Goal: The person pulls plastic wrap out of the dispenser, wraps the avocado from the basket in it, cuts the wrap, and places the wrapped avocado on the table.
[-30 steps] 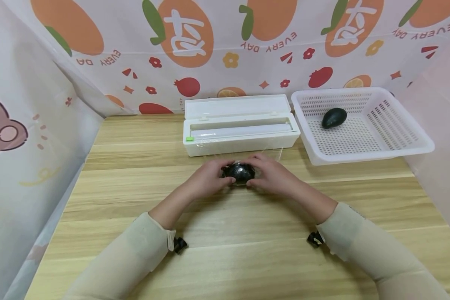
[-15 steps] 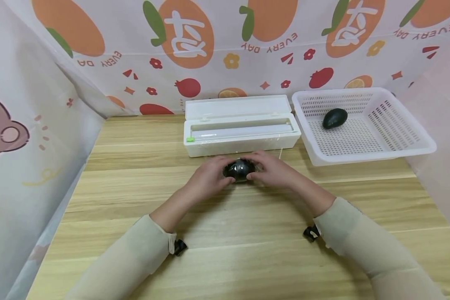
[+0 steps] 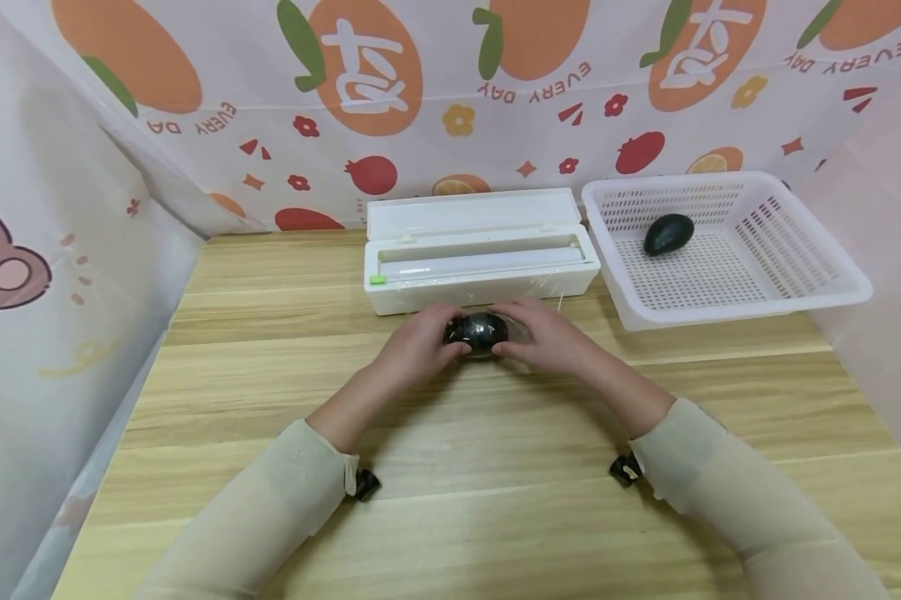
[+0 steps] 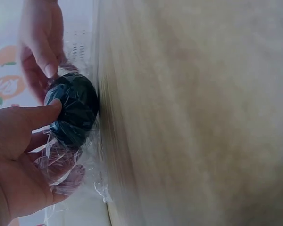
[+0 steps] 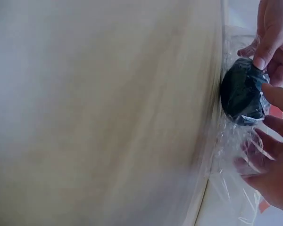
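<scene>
A dark green avocado (image 3: 483,333), wrapped in shiny clear cling film (image 4: 92,176), rests on the wooden table. My left hand (image 3: 417,343) holds its left end, the thumb pressed on the near side. On the other end my right hand (image 3: 546,337) grips it in the same way, thumb toward me. Loose film bunches under and between the fingers in both wrist views. Just behind the hands stands a white cling film box (image 3: 488,290), its lid raised and the film roll (image 3: 483,262) showing inside. The far fingertips are partly hidden in the head view.
A white perforated basket (image 3: 750,312) stands at the back right beside the box, with another avocado (image 3: 668,234) in it. A bright green slider (image 3: 377,280) sits at the box's left end. Printed curtains hang behind and at both sides of the table (image 3: 450,508).
Both hands and the wrapped avocado have shifted slightly away from me toward the box. The avocado has turned a little between the fingers. Box and basket stay put.
</scene>
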`<control>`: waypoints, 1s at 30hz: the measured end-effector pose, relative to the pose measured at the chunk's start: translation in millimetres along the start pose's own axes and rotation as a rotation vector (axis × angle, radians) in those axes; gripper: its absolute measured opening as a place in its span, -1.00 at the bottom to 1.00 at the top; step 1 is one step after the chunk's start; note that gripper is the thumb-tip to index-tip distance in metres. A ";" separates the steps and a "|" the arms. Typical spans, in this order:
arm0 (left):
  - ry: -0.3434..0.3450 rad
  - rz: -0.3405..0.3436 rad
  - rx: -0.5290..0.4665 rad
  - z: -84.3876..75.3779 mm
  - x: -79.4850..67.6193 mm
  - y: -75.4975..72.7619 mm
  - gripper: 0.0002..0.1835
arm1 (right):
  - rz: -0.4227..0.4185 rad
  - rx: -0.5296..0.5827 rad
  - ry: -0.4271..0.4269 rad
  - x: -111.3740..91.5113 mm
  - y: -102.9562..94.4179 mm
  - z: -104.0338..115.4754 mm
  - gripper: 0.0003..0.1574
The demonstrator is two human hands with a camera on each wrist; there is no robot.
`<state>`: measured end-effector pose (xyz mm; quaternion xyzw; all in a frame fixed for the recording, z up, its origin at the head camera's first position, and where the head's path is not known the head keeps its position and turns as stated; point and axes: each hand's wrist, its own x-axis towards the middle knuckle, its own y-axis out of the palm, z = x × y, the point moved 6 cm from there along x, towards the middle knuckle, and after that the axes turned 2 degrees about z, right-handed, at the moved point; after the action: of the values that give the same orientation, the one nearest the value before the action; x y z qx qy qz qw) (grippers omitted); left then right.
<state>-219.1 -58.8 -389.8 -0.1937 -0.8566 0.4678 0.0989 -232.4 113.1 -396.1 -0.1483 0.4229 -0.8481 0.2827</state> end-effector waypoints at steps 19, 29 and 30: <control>-0.036 0.062 -0.071 10.7 8.7 -5.3 -0.57 | -0.121 -0.203 -0.210 15.6 4.5 19.3 -0.35; 0.114 -0.192 0.163 -19.1 -18.5 -26.7 -0.62 | -0.090 -0.197 -0.179 20.7 4.4 14.3 -0.33; 0.096 -0.173 0.140 -18.6 -17.9 -25.1 -0.62 | -0.089 -0.197 -0.176 21.0 4.4 13.8 -0.33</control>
<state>-202.4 -64.4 -358.5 -0.1339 -0.8296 0.5064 0.1932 -240.7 89.6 -391.1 -0.2679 0.4708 -0.7978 0.2649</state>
